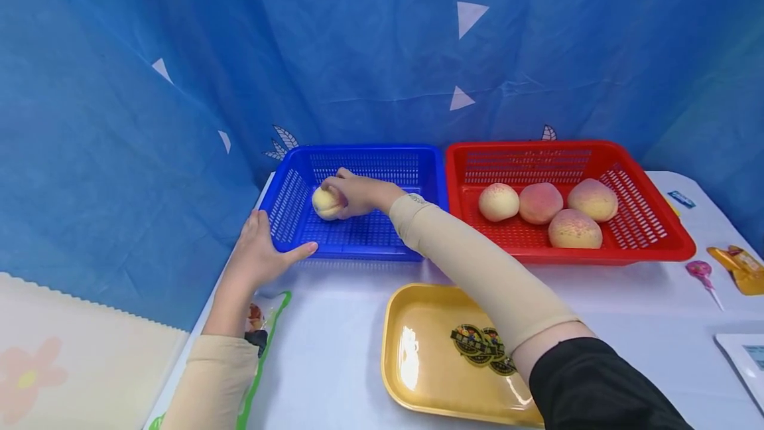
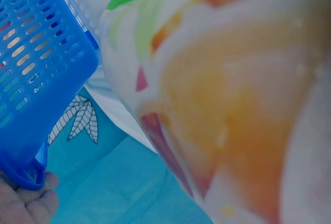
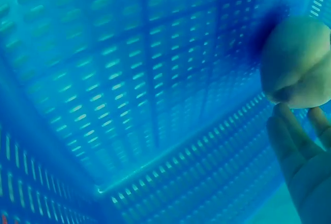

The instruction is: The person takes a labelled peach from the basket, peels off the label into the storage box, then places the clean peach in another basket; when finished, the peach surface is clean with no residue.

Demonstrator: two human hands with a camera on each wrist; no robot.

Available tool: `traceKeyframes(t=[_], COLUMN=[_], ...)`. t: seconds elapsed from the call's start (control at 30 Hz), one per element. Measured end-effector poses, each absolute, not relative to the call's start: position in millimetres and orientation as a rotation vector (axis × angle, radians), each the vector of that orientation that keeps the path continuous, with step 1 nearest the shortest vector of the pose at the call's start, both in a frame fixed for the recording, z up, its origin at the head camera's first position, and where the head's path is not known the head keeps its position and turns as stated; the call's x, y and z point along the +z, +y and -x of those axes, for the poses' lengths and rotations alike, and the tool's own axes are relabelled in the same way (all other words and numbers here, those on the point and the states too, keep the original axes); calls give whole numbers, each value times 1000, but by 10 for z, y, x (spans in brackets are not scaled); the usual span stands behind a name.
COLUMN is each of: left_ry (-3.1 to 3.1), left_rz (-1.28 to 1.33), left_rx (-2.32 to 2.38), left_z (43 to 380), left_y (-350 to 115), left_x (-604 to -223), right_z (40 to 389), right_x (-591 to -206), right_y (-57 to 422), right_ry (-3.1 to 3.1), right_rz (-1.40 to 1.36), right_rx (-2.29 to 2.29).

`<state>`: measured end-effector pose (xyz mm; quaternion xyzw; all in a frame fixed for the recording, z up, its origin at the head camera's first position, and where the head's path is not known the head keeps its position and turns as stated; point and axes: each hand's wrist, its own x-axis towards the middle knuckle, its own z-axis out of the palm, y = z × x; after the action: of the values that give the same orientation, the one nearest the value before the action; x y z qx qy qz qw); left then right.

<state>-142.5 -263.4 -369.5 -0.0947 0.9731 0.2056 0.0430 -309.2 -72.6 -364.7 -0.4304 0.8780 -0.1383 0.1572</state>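
In the head view, a pale yellow peach [image 1: 324, 204] is in the left part of the blue plastic basket [image 1: 358, 252]. My right hand [image 1: 363, 194] reaches over the basket and grips this peach from its right side. Fingertips touch the creased peach [image 3: 295, 58] in the right wrist view, close over the slotted basket floor. My left hand [image 1: 258, 252] holds the basket's front left corner, thumb along the front rim. From the left wrist view, curled fingers [image 2: 39, 206] show under the corner of the rim.
Several peaches [image 1: 540, 203] lie in a red basket [image 1: 597, 255] touching the blue one. A gold tray [image 1: 426, 350] lies in front, under my right forearm. Beside my left forearm is a green-edged plastic bag [image 1: 271, 334]. A lollipop [image 1: 700, 269] and an orange packet [image 1: 743, 269] lie at right.
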Motion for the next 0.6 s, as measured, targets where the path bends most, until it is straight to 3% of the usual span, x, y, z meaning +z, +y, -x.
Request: traceKeyframes(t=[0.6], left_ry=[2966], left_rz=[302], left_rx=[647], left_z=[1428], left_y=[-2624], left_x=[-3684], right_z=[3124], right_x=[-3705], right_y=[-682], right_ry=[2512], right_rz=[1215], right_rx=[-548])
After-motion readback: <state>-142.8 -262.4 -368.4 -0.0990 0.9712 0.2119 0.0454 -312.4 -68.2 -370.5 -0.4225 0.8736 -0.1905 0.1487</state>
